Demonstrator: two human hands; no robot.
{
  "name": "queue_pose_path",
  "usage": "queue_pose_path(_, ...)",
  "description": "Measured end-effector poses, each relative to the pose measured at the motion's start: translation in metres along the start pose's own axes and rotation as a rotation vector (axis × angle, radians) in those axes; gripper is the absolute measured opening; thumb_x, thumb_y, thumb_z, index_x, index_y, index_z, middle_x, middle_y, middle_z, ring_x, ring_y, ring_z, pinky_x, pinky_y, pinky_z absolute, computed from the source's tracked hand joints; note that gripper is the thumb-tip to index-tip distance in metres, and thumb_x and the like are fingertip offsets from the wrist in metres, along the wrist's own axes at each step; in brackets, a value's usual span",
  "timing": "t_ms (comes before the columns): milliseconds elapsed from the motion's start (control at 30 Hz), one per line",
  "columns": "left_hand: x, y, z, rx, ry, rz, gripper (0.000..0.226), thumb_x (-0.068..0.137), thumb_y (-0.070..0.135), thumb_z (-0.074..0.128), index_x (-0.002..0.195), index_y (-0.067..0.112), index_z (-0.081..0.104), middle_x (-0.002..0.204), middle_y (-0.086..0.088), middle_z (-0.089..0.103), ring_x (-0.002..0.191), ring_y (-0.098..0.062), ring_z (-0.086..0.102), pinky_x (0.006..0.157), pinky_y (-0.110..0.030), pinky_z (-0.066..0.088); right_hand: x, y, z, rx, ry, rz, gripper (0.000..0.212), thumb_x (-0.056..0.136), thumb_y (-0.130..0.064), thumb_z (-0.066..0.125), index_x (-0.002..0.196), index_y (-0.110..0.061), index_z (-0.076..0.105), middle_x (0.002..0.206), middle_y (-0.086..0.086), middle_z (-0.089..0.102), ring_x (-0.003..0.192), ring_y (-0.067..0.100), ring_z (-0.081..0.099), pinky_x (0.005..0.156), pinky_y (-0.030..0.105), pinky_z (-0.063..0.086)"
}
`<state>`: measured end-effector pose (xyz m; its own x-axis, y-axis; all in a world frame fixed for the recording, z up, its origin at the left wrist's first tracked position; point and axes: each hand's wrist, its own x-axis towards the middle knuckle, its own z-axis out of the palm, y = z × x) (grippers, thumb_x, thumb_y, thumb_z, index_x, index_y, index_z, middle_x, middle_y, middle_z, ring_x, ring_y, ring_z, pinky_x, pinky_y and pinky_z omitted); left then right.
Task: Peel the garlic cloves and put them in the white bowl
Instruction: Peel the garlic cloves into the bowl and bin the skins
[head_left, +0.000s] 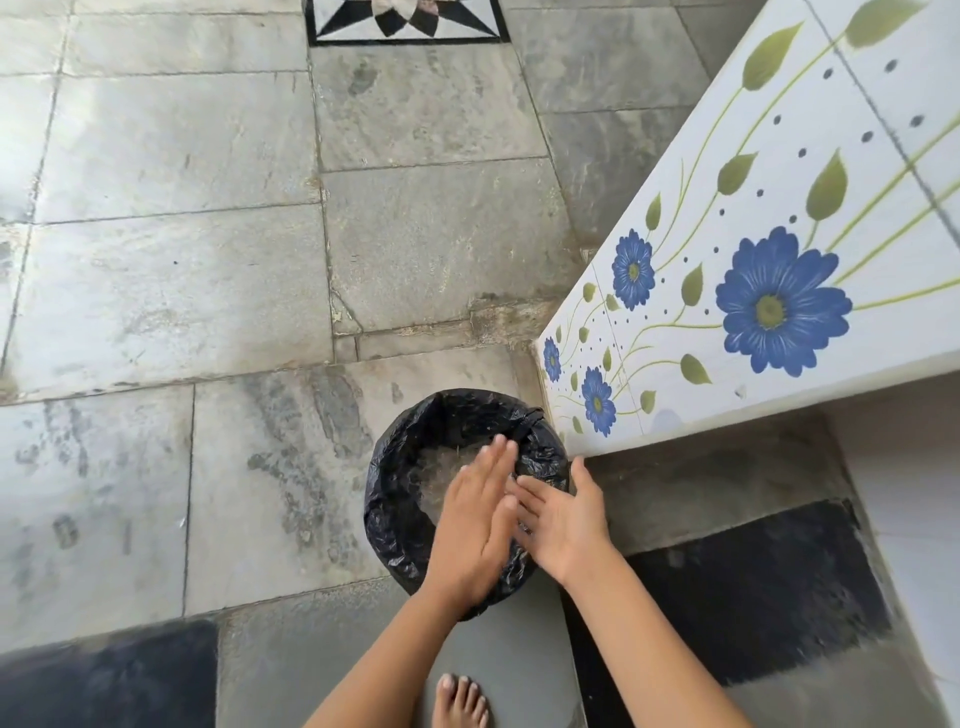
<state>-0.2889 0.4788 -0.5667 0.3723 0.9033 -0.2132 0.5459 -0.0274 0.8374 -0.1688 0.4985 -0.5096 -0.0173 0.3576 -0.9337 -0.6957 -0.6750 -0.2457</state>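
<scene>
The 2 hands are hovering above the black-lined bin (387, 519), which is standing on the floor (208, 260) beside the corner of the flower-tiled ledge (727, 332). The left hand (475, 519) and right hand (563, 525) are lying flat-fingered with fingertips overlapping, gripping nothing visible. No garlic cloves or white bowl are showing. The cloves are probably handling as light, firm and slippery once peeled, so pinching them end to end is looking safest.

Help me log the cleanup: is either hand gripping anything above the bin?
No, the left hand and right hand are flat with straight fingers above the black-lined bin, holding nothing.
</scene>
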Motion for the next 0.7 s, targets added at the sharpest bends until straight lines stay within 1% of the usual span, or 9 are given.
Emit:
queue_pose_path(33, -0.006, -0.003, 0.005, 0.084, -0.093, 0.034, 0.055, 0.095, 0.046, 0.01, 0.149, 0.033, 0.016, 0.157, 0.015, 0.008, 0.144, 0.001, -0.001, 0.119, -0.027, 0.0, 0.001, 0.002, 0.001, 0.007, -0.014, 0.008, 0.082, 0.092, -0.065, 0.023, 0.14, -0.001, 0.04, 0.135, 0.016, 0.051, 0.129, 0.028, 0.044, 0.102, 0.039, 0.035)
queue_pose_path(67, -0.01, -0.01, 0.008, 0.122, -0.138, -0.092, 0.054, 0.097, 0.044, 0.01, 0.149, 0.033, 0.018, 0.158, 0.014, 0.007, 0.145, -0.001, -0.002, 0.119, -0.031, 0.0, 0.0, 0.004, 0.002, 0.005, -0.022, 0.014, 0.083, 0.092, -0.065, 0.021, 0.141, -0.001, 0.039, 0.141, 0.015, 0.046, 0.135, 0.028, 0.038, 0.109, 0.04, 0.028)
queue_pose_path(133, -0.006, -0.022, 0.004, 0.061, -0.063, -0.434, 0.048, 0.102, 0.036, 0.018, 0.148, 0.029, 0.029, 0.159, 0.008, 0.011, 0.146, -0.007, 0.003, 0.12, -0.036, 0.004, -0.001, 0.006, 0.002, 0.006, -0.043, 0.007, 0.082, 0.093, -0.064, 0.018, 0.14, 0.0, 0.04, 0.145, 0.014, 0.042, 0.139, 0.025, 0.031, 0.113, 0.039, 0.019)
queue_pose_path(233, 0.002, -0.009, -0.004, -0.294, 0.098, -0.437, 0.039, 0.101, 0.025, 0.035, 0.138, 0.025, 0.048, 0.142, 0.008, 0.045, 0.134, -0.007, 0.037, 0.111, -0.026, 0.029, 0.0, 0.006, -0.001, 0.005, -0.05, -0.007, 0.08, 0.094, -0.063, 0.018, 0.138, -0.001, 0.043, 0.142, 0.013, 0.046, 0.135, 0.024, 0.038, 0.111, 0.038, 0.023)
queue_pose_path(333, 0.01, 0.012, -0.008, -0.68, 0.12, -0.513, 0.024, 0.095, 0.013, 0.052, 0.109, 0.024, 0.068, 0.108, 0.003, 0.07, 0.099, -0.01, 0.063, 0.083, -0.019, 0.049, 0.004, 0.009, -0.003, -0.004, -0.05, -0.033, 0.076, 0.094, -0.062, 0.021, 0.129, -0.004, 0.054, 0.132, 0.01, 0.056, 0.115, 0.023, 0.054, 0.102, 0.036, 0.036)
queue_pose_path(400, 0.018, 0.017, -0.011, -0.844, 0.121, -0.57, 0.019, 0.092, 0.007, 0.056, 0.103, 0.016, 0.069, 0.098, -0.003, 0.07, 0.084, -0.01, 0.065, 0.072, -0.018, 0.052, 0.004, 0.01, -0.001, -0.002, -0.059, -0.043, 0.073, 0.094, -0.062, 0.02, 0.121, -0.007, 0.061, 0.126, 0.01, 0.06, 0.11, 0.023, 0.055, 0.098, 0.036, 0.038)
queue_pose_path(500, 0.027, 0.022, -0.015, -1.041, 0.105, -0.614, 0.017, 0.09, -0.002, 0.055, 0.101, 0.005, 0.067, 0.086, -0.007, 0.068, 0.072, -0.008, 0.063, 0.067, -0.017, 0.053, 0.002, 0.01, -0.001, 0.016, -0.07, -0.053, 0.07, 0.094, -0.062, 0.019, 0.112, -0.011, 0.065, 0.124, 0.01, 0.061, 0.113, 0.024, 0.053, 0.098, 0.037, 0.037)
queue_pose_path(600, 0.029, 0.026, -0.018, -1.16, 0.118, -0.652, 0.016, 0.09, -0.004, 0.055, 0.091, 0.006, 0.067, 0.073, -0.003, 0.068, 0.064, -0.008, 0.061, 0.061, -0.016, 0.051, 0.001, 0.008, -0.001, 0.037, -0.064, -0.058, 0.071, 0.094, -0.061, 0.018, 0.109, -0.011, 0.066, 0.121, 0.011, 0.062, 0.107, 0.024, 0.052, 0.095, 0.036, 0.038)
queue_pose_path(700, 0.032, 0.03, -0.017, -1.18, 0.147, -0.678, 0.015, 0.09, 0.0, 0.055, 0.082, 0.009, 0.065, 0.065, 0.0, 0.064, 0.058, -0.008, 0.056, 0.053, -0.016, 0.048, 0.002, 0.012, 0.0, 0.025, -0.06, -0.067, 0.069, 0.096, -0.058, 0.016, 0.11, -0.012, 0.065, 0.113, 0.009, 0.064, 0.099, 0.022, 0.055, 0.086, 0.035, 0.042)
